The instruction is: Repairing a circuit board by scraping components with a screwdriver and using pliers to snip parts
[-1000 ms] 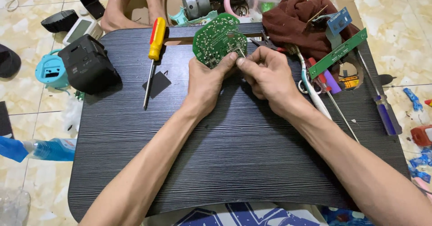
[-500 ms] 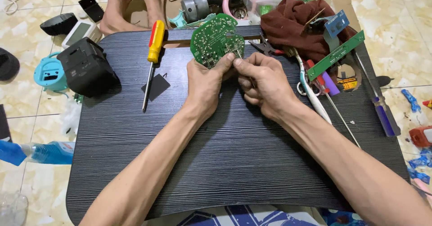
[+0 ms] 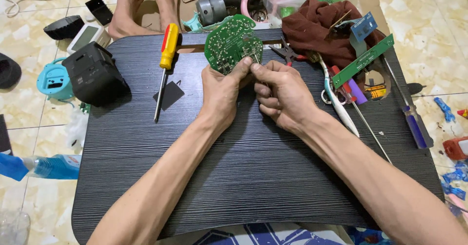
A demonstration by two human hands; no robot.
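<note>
A round green printed circuit board [image 3: 230,42] is held tilted above the far edge of the dark, ribbed laminate lap table [image 3: 253,176], gripped at its lower rim by the left hand [image 3: 220,91]. The right hand [image 3: 282,94] is pinched narrowly at the board's lower right edge, apparently on a thin metal lead, though the small part cannot be made out. The board appears already freed from any housing; work on its components seems unfinished. A yellow-and-red-handled screwdriver [image 3: 165,67] lies untouched to the left, beside a boxy matte black casing [image 3: 92,74].
</note>
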